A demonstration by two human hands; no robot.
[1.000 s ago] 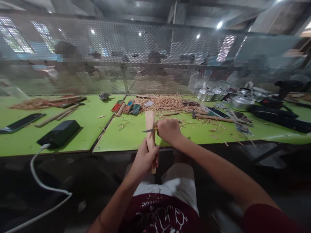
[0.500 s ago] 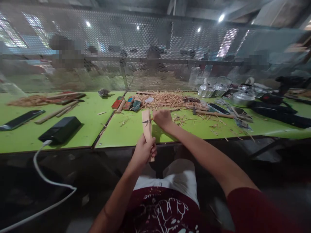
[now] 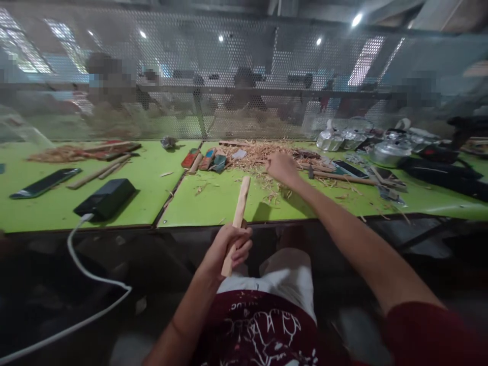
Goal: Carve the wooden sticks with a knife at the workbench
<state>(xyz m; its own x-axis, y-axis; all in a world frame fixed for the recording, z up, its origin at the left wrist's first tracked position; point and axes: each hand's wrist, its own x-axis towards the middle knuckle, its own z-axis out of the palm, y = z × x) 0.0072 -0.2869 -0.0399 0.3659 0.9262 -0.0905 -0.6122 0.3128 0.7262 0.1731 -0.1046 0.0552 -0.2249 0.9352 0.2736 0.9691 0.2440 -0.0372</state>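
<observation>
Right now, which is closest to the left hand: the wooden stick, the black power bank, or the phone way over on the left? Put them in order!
1. Wooden stick: held in the left hand.
2. Power bank: on the table, to the left.
3. Phone: far left.

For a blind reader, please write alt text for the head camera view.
A person's left hand grips a wooden stick at a green table, while the right hand reaches out over a pile of wood shavings.
</observation>
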